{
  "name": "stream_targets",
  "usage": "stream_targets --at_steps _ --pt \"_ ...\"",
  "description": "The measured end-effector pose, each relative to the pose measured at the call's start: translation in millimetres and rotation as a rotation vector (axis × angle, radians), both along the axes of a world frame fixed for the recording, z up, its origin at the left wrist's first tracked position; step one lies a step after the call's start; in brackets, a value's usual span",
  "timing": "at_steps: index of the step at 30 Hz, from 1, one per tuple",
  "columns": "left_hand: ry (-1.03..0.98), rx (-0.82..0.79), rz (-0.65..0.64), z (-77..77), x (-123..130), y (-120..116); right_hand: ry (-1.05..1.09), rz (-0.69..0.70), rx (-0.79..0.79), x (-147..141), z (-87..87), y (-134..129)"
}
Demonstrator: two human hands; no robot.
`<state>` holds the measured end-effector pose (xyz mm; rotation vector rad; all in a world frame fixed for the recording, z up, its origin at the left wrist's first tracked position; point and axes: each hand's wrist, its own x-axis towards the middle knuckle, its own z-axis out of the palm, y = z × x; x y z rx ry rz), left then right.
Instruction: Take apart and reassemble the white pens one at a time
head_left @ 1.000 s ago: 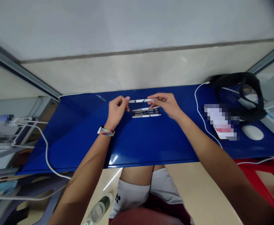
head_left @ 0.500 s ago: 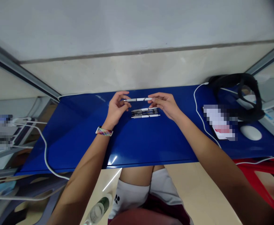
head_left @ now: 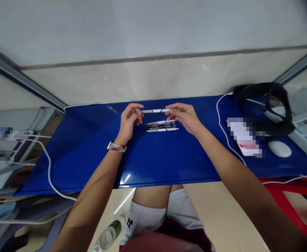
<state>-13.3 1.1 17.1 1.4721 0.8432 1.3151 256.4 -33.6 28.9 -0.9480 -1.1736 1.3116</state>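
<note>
- Pinching the white end of the raised pen, the right hand sits at two o'clock from the row of pens, its fingertips closed on the barrel.
- Curling around the pen's other tip, the left hand is between nine and ten o'clock from the row; whether its fingers grip that tip or only surround it, I cannot tell.
- Lying nearly level, the raised pen is at twelve o'clock from the row, above the blue table.
- Resting side by side on the table, the row's pens are white, grey and black.
- Circling the left wrist is a multicoloured band, at eight o'clock.
- Lying at three o'clock, well apart, is a phone with a blurred screen; a white mouse is just beyond it, and a black strapped device is between two and three.
- Standing or lying at seven o'clock, below the table, is a clear bottle.
</note>
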Motion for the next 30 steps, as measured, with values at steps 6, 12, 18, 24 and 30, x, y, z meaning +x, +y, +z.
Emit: stream_targets --at_steps 6,12,18,24,30 --pt "0.072 0.033 0.005 0.9 0.4 -1.3 0.0 0.008 -0.004 -1.3 0.6 -0.6" --pt "0.128 -0.009 -0.065 2.3 1.7 -3.1 -0.026 -0.001 -0.001 -1.5 1.0 -1.1" --pt "0.143 -0.008 -0.07 5.4 1.5 -4.9 -0.032 0.005 -0.003 -0.3 -1.3 -1.9" --pt "0.168 0.019 -0.051 7.8 1.7 -7.8 -0.036 -0.021 -0.022 1.8 -2.2 -0.8" --pt "0.179 0.024 -0.036 4.0 1.0 -5.7 -0.062 -0.052 -0.037 0.6 -0.5 -0.4"
